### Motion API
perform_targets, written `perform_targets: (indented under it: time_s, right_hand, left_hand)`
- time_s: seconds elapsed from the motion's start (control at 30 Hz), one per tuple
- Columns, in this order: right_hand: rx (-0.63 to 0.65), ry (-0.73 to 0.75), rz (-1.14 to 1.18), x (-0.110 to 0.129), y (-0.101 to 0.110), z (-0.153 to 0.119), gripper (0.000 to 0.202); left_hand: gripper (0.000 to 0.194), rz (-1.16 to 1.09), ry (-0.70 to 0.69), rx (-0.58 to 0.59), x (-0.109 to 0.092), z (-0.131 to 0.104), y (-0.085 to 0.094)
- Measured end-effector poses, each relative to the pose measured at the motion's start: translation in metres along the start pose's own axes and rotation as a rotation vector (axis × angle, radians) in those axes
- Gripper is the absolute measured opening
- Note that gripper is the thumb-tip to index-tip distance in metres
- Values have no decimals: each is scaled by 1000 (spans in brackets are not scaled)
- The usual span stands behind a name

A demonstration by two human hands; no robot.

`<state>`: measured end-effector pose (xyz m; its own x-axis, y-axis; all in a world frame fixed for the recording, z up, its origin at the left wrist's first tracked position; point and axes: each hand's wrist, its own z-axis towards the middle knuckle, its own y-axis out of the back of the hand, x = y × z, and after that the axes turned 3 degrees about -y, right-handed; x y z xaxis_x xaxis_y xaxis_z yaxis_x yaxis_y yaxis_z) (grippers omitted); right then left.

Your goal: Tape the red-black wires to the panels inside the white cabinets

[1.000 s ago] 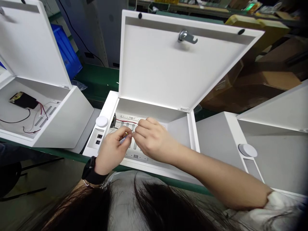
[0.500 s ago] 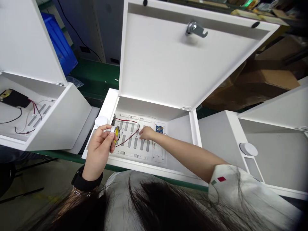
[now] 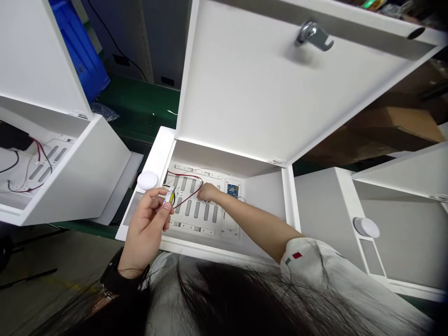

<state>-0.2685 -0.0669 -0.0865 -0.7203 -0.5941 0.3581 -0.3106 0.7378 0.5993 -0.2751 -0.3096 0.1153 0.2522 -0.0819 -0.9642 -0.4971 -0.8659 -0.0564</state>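
And the hands have just come apart: the left hand (image 3: pixel 149 224) lifts a small white-and-yellow piece (image 3: pixel 170 196) in a pinch near the left rim of the open white box (image 3: pixel 210 251), so the other is free to reach in. The right hand (image 3: pixel 207 192), fingers curled, is now down inside, close to the thin red-and-black wire (image 3: pixel 185 175) looping between the hands; whether it grips anything, I can't tell. Below it lies a flat white plate (image 3: pixel 199 221), cut with long, round-ended slots. Just right of that hand, a rectangular blue circuit board (image 3: pixel 232 190). Beyond both hands rises the smooth, matt white lid (image 3: pixel 245 84), carrying a shiny, hooked metal lock (image 3: pixel 315 36). Beside the left fingers, a smooth white disc (image 3: pixel 147 180).
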Motion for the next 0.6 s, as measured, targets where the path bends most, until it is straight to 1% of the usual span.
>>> perform_targets:
  time_s: [0.03,0.1,0.17,0.2,0.27,0.37,0.5,0.6]
  right_hand:
    - [38,-41,81,-2,0,-1,7]
    - [63,-91,336,-9,-3,-4,9]
    - [16,-85,557,-16,-12,-5,11]
    - [-25,-72,619,-20,-17,-4,11]
    - [-98,-60,674,-25,-28,-4,12]
    - [-179,-91,757,-28,-40,-4,14]
    - [-192,-126,850,-24,-42,-9,14]
    - [-185,-110,877,-21,-39,-12,18]
  left_hand:
    - [21,6,2,-1,0,0,0]
    - [21,14,5,-4,0,1,-1]
    - [21,22,5,-5,0,1,-1]
    - [21,25,4,-5,0,2,-1]
    - [22,30,7,-5,1,2,-1]
    - [22,25,12,-3,2,3,-1]
    - [22,21,0,-1,3,3,-1]
    - [22,18,-11,-5,3,3,-1]
